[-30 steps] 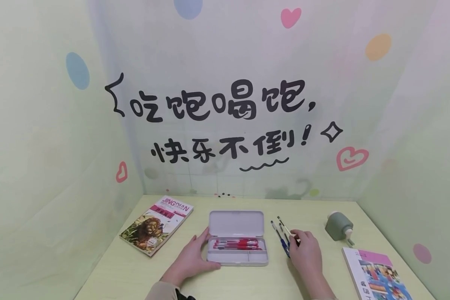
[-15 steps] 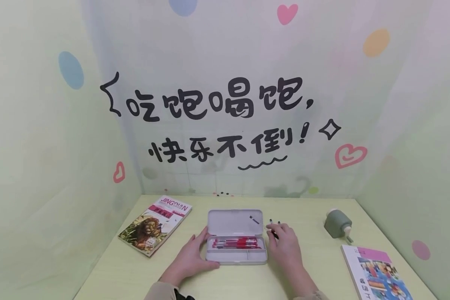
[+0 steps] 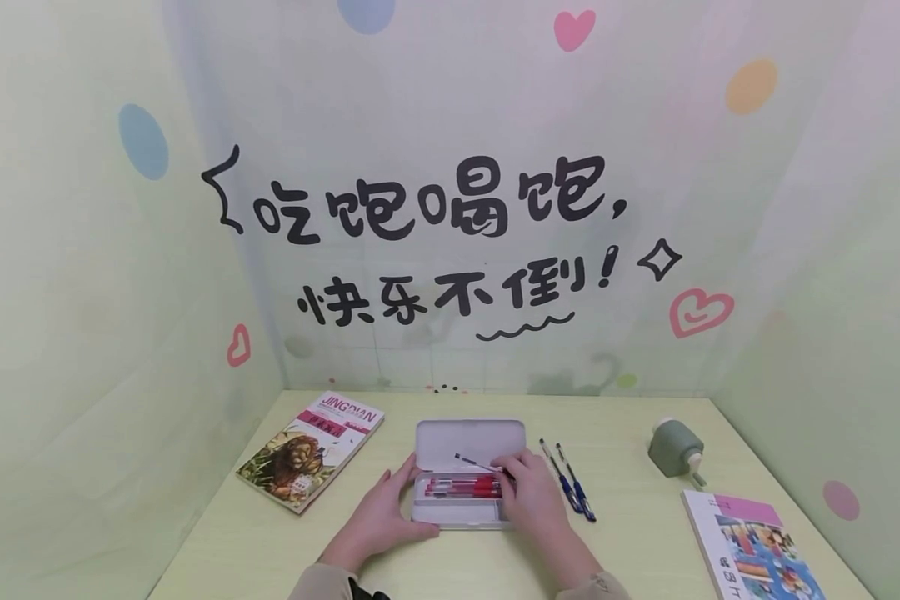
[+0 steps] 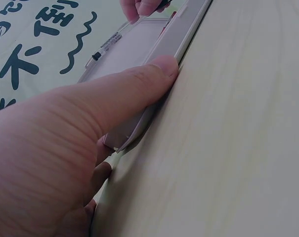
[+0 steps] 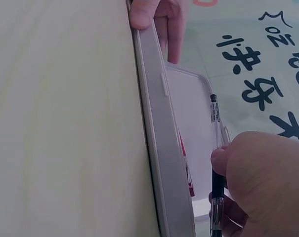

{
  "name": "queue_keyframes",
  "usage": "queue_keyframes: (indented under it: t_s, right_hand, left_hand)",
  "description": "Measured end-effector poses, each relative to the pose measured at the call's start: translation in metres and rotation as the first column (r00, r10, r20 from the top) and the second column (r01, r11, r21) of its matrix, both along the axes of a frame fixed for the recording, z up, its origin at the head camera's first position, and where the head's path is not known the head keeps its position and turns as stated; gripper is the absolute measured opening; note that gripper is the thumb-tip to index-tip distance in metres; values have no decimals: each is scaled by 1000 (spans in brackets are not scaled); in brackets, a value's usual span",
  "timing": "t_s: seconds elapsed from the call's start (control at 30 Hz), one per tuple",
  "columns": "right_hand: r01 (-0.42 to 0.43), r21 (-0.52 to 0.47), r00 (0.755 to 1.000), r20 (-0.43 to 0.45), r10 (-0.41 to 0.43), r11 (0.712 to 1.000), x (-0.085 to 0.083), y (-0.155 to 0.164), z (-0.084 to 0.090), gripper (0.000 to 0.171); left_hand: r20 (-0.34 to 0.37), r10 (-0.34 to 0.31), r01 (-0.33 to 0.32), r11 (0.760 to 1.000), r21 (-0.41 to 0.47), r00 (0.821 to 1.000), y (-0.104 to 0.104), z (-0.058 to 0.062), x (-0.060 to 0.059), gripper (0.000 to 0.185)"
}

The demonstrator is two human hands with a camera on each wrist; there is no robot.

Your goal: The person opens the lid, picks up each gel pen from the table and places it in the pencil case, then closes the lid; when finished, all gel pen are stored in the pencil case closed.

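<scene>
An open grey-white pencil case (image 3: 437,443) lies on the table with its lid folded back. Several red pens (image 3: 450,486) fill its rear compartment. My left hand (image 3: 378,517) grips the case's left end, thumb at the front edge and fingers round the back. Over the right part of the case, my right hand (image 3: 536,496) pinches a black gel pen (image 5: 218,182) between thumb and fingers. The pen's clear, dark-tipped end points left across the lid in the head view. The right hand hides the case's right front corner.
Two blue pens (image 3: 567,489) lie side by side right of the case. A lion-cover book (image 3: 307,454) lies at the left, another book (image 3: 757,550) at the front right. Behind the latter is a grey-green bottle (image 3: 675,448). Printed walls enclose the table.
My right hand has lifted the black pen from beside the two blue pens and carried it left over the case. The left hand keeps its hold on the case.
</scene>
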State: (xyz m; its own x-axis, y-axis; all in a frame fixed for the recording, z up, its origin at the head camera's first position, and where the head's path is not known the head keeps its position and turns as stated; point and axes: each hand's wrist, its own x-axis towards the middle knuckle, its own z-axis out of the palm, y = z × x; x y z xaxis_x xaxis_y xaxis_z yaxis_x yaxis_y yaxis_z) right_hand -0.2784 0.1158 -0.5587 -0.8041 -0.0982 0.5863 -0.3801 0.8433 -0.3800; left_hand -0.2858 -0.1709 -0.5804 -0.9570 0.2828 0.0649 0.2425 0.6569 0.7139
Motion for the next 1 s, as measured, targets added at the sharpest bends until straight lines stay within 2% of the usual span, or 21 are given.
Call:
queue_keyframes:
  t_s: [0.13,0.4,0.73,1.0]
  right_hand:
    - [-24,15,999,48,23,1000,0,-11,1,14]
    - [-58,51,994,93,53,997,1,-31,4,13]
    - [-60,105,997,60,54,993,4,-40,2,10]
    - [-66,116,993,107,54,991,2,-40,0,11]
  left_hand:
    - [4,1,-1,1000,-7,1000,-1,0,0,141]
    - [-16,-6,6,1000,-12,1000,-2,-3,-1,141]
    - [-8,-9,9,1000,-7,1000,-1,-4,-2,140]
    - [0,0,0,1000,-10,1000,0,-2,-1,140]
